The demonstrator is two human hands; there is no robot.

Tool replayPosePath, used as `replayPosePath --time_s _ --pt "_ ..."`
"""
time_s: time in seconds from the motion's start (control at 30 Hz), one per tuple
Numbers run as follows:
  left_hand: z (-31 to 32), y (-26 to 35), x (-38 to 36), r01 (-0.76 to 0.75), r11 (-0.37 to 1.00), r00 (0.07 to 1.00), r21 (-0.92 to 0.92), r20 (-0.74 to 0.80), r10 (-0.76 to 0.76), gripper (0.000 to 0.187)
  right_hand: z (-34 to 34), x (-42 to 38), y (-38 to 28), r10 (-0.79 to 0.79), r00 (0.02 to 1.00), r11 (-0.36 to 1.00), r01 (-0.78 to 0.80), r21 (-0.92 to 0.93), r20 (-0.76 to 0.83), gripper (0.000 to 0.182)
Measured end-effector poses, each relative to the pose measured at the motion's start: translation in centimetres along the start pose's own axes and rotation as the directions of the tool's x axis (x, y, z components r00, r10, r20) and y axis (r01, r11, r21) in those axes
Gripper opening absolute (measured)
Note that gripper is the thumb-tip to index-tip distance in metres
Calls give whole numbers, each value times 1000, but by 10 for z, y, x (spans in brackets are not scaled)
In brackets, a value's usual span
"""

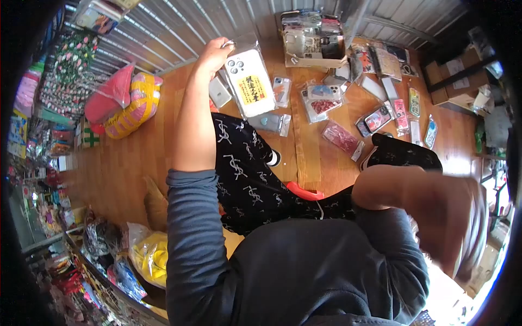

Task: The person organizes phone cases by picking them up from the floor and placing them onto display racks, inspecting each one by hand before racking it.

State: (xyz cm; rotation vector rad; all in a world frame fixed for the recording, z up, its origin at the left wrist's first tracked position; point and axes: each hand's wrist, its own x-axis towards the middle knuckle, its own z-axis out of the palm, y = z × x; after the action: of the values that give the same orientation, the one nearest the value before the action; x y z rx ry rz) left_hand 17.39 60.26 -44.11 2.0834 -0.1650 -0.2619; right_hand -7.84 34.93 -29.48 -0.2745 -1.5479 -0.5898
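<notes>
My left hand (213,56) is stretched forward and pinches the top corner of a phone case (250,81) in a clear plastic bag. The case is white, with camera-lens cutouts and a yellow panel with black characters. My right hand (462,228) is raised at the right, bent back towards me and smeared by motion, so its fingers do not show clearly. Below the held case, a pale bagged case (219,91) and a blue one (270,123) lie on the floor. A pink glittery case (341,139) lies farther right.
A cardboard box (315,61) packed with phone cases stands by the corrugated metal wall (179,30). Several bagged cases are scattered over the wooden floor (109,174). A pink and yellow taped bundle (128,103) sits at the left, near crowded shelves. Brown cartons (457,81) stand at the right.
</notes>
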Motion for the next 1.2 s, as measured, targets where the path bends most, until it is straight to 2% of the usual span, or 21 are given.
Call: replayPosePath --time_s 0.03,0.1,0.17,0.27,0.3,0.37,0.4,0.43,0.47,0.53,0.57,0.6,0.63,0.73,0.8,0.83,0.9,1.03,1.1,1.2 --pt "0 3 -1 20 1000 1000 1 -2 -20 11 10 8 17 -247 966 967 240 88 77 39" --pt "1 5 -3 9 1000 1000 4 17 -9 11 14 15 15 -244 963 970 239 51 114 38" --pt "2 -2 3 -90 996 996 29 -15 90 13 19 24 0 -232 962 972 234 3 143 37" --pt "6 -3 7 -104 990 994 -99 16 106 7 26 38 -4 -244 951 963 261 -66 190 35" --pt "10 8 -1 -153 988 988 -20 -25 153 9 25 45 -7 -270 935 951 296 -86 231 35" --pt "16 26 -4 -193 977 980 92 -21 195 13 10 73 -3 -337 856 908 405 -105 391 34" --pt "23 32 -5 -250 952 962 174 -65 264 13 22 84 -7 -361 798 879 464 -111 482 33" --pt "25 31 3 -201 959 977 197 -30 211 15 18 101 -12 -373 729 846 521 -112 574 33" --pt "28 24 7 -234 963 970 137 -41 241 16 21 114 -14 -378 661 809 576 -116 648 33" --pt "34 8 24 -198 980 980 7 6 198 17 21 133 -36 -369 554 740 661 -125 746 32" --pt "33 1 31 -182 983 983 -20 26 182 13 24 143 -40 -359 511 713 690 -125 781 32" --pt "33 -1 35 -172 985 985 31 23 172 11 17 158 -54 -349 475 688 715 -123 808 31" --pt "32 -3 38 -150 985 989 83 15 149 9 28 153 -57 -343 447 665 737 -123 826 31" --pt "25 -12 48 -211 970 977 122 55 205 8 35 149 -101 -335 399 600 789 -133 854 30" --pt "16 -16 51 -63 979 997 194 50 54 8 39 140 -121 -334 384 561 815 -146 861 30" --pt "12 -16 48 -73 976 997 205 53 63 8 40 140 -128 -331 382 541 826 -158 863 30" --pt "3 -10 43 70 989 995 129 65 -79 8 40 145 -134 -326 375 498 848 -179 868 30" --pt "-10 -3 27 94 985 991 144 80 -107 8 45 139 -159 -332 365 419 883 -211 870 30" --pt "-16 -15 24 189 978 975 85 103 -197 8 47 141 -167 -338 363 389 894 -223 868 30" --pt "-18 -27 20 223 966 962 134 131 -241 7 55 131 -180 -348 365 348 906 -242 864 31"
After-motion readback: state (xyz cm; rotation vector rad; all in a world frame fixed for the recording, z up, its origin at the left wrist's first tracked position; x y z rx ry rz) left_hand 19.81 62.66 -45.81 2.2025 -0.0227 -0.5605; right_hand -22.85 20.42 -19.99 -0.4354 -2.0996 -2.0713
